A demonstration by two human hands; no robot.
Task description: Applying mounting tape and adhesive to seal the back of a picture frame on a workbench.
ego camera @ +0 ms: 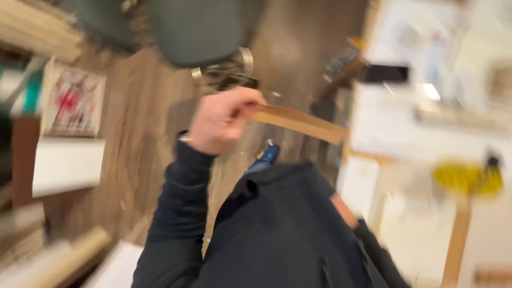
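The picture is blurred by motion. My left hand (221,120) is raised in front of me, its fingers closed on one end of a flat light-brown wooden strip (301,122). The strip sticks out to the right, above the wooden floor. My arm is in a dark navy sleeve (173,213), and a dark jacket (282,229) fills the lower middle of the view. My right hand does not show; that arm runs out of the picture at the lower right.
A small blue object (266,156) lies below the strip. At the top stands a grey-green chair (197,32). A colourful painted panel (72,101) and a white board (66,165) are on the left. The white table (405,133) at right carries a yellow object (466,178).
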